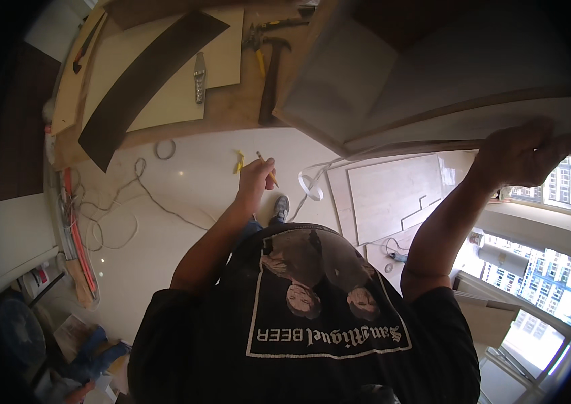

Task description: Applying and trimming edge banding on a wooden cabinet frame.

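Observation:
My left hand [256, 179] is closed on a short yellow pencil [271, 178], held over the pale floor beside my shoe. At upper right, my right hand [528, 155] grips the edge of a large open wooden box or cabinet [339, 101]; its fingers are curled over a thin board edge. Above my left hand, a worktop [150, 124] bears pale boards [221, 50], a long dark strip [137, 87], a silver metal piece [199, 77], a hammer [272, 77] and a yellow-handled tool [260, 57].
Loose cables [140, 195] and white banding [309, 185] lie on the floor. Stacked pale panels [386, 202] are at right, near bright windows [528, 283]. Red-and-grey tubing [73, 222] runs along the left. Blue cloth and clutter [97, 350] sit at lower left.

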Tool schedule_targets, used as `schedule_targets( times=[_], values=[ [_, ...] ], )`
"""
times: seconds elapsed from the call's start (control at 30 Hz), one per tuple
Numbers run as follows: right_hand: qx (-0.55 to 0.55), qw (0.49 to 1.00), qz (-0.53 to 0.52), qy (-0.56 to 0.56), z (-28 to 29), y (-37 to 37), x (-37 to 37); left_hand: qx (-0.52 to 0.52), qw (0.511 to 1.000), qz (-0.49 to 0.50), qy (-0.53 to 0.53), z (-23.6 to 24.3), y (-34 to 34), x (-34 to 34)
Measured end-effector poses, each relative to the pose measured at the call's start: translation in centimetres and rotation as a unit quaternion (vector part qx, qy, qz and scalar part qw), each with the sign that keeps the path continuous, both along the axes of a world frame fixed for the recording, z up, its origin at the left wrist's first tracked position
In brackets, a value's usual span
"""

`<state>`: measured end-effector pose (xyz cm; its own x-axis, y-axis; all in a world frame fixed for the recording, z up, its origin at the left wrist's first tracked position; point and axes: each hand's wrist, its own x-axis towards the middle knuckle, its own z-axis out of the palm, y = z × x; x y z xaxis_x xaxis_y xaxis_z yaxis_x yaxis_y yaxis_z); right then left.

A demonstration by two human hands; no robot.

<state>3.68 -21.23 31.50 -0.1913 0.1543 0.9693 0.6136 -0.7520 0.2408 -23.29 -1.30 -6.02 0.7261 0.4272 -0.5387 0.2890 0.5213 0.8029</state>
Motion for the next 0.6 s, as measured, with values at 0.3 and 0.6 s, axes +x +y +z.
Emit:
schedule_targets(
  times=[0.3,0.6],
  values=[
    [0.025,0.993,-0.019,0.110,-0.6,1.0,-1.9,-0.079,0.996,-0.014,-0.039,0.5,0.8,1.3],
    [0.018,0.983,-0.031,0.180,-0.1,-1.6,-0.7,-0.096,0.981,-0.106,-0.128,-1.5,-3.4,5.1]
  ],
)
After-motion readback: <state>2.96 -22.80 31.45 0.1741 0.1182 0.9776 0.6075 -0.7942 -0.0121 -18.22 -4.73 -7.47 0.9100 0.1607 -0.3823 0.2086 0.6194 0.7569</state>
